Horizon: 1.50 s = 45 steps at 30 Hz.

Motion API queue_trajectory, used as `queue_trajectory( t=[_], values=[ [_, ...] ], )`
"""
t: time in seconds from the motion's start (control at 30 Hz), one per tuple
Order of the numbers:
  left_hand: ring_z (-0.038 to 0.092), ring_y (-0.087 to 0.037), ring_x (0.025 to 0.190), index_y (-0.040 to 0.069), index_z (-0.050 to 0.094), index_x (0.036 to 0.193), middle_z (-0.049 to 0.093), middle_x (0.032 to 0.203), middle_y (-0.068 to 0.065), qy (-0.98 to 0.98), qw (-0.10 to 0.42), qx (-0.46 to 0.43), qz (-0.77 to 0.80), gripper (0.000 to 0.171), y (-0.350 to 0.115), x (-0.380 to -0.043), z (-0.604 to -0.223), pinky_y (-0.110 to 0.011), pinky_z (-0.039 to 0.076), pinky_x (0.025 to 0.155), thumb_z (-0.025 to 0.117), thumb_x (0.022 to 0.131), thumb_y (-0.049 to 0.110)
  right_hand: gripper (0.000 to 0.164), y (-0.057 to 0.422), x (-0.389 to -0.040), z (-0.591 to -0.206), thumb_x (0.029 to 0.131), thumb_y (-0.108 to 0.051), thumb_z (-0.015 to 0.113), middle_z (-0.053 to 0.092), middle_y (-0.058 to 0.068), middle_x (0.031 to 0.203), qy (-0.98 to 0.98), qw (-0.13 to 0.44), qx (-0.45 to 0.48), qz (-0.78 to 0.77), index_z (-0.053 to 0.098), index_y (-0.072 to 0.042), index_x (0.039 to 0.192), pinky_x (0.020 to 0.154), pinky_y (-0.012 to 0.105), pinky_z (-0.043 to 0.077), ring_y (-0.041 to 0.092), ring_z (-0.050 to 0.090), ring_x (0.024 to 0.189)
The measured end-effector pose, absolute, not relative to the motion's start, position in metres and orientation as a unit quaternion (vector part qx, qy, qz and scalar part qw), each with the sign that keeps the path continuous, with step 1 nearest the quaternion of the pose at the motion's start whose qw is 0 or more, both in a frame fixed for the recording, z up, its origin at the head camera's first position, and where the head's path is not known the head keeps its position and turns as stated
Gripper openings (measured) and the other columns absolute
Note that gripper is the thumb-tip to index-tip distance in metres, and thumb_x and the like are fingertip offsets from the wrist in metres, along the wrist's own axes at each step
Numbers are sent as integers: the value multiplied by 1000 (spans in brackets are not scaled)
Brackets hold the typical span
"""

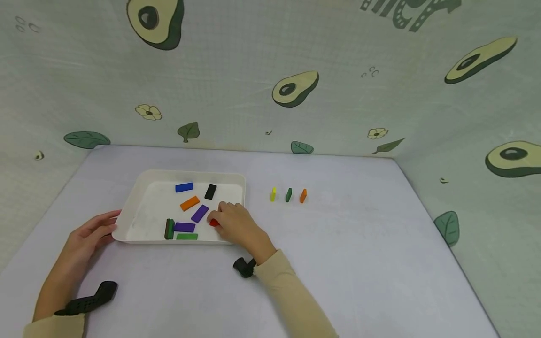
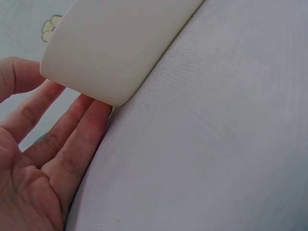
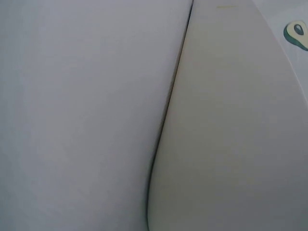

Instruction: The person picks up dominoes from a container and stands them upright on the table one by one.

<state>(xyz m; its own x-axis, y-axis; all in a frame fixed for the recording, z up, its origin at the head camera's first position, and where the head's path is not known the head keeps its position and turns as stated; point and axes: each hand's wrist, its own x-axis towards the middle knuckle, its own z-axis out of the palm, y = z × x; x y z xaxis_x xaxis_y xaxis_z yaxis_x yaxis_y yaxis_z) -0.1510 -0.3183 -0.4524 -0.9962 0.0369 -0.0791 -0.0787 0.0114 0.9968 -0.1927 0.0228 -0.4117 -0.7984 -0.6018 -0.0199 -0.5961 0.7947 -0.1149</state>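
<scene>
A white tray [image 1: 141,213] holds several small coloured blocks. My left hand [image 1: 89,234] rests its extended fingers against the tray's left end; in the left wrist view those fingers [image 2: 72,154] meet the end of the tray wall [image 2: 113,53]. Inside the tray's right part, my right hand [image 1: 236,225] pinches a red block [image 1: 214,223], partly covered by the fingers. Close to it lies a purple block [image 1: 200,213]. The right wrist view shows the tray's outer wall [image 3: 231,125] but not the hand.
Also in the tray are a blue block [image 1: 184,188], a black one [image 1: 210,191], an orange one [image 1: 189,203], another purple one [image 1: 184,227] and green ones [image 1: 187,236]. Right of the tray, yellow [image 1: 273,194], green [image 1: 289,195] and orange [image 1: 303,195] blocks stand in a row.
</scene>
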Motion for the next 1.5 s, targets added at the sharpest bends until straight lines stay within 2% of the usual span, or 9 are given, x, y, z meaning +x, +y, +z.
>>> queue_trajectory(
  t=[0.43, 0.7, 0.97, 1.13, 1.33, 1.5],
  values=[
    [57, 10, 93, 14, 51, 131, 55, 116, 22, 717, 42, -23, 696, 38, -319, -151, -454, -7, 48, 72, 55, 94, 18, 21, 27, -195, -405, 89, -24, 59, 55, -2, 93, 944, 81, -296, -122, 59, -21, 109, 63, 15, 39, 11, 48, 74],
    [57, 10, 93, 14, 50, 132, 56, 115, 22, 720, 46, -20, 692, 38, -319, -150, -453, -8, 48, 72, 55, 94, 18, 24, 33, -195, -399, 89, -23, 59, 53, -3, 99, 933, 99, -282, -203, 56, -18, 113, 74, 13, 46, 9, 51, 83],
    [58, 9, 93, 13, 52, 131, 57, 116, 21, 712, 42, -14, 701, 38, -319, -150, -453, -8, 49, 72, 56, 94, 16, 35, 50, -202, -386, 89, -18, 59, 54, -1, 101, 918, 104, -250, -288, 55, -13, 123, 72, 12, 47, 11, 52, 90],
    [58, 8, 93, 12, 53, 130, 58, 116, 20, 704, 35, -3, 709, 36, -319, -150, -454, -8, 49, 72, 55, 94, 13, 32, 66, -204, -374, 88, -15, 60, 56, 1, 101, 909, 76, -233, -336, 59, -9, 120, 72, 18, 49, 13, 54, 90],
    [58, 9, 93, 15, 53, 130, 58, 115, 21, 709, 40, -15, 704, 36, -322, -150, -452, -8, 48, 72, 55, 94, 15, 34, 89, -206, -363, 87, -9, 62, 59, 5, 102, 889, 23, -231, -394, 57, -4, 120, 83, 33, 53, 16, 58, 91],
    [58, 10, 93, 15, 52, 130, 56, 115, 22, 713, 42, -19, 700, 36, -319, -152, -451, -8, 48, 72, 56, 94, 17, 31, 116, -208, -356, 85, -6, 63, 60, 6, 99, 882, -24, -221, -415, 59, -3, 116, 88, 35, 52, 18, 60, 92]
  ],
)
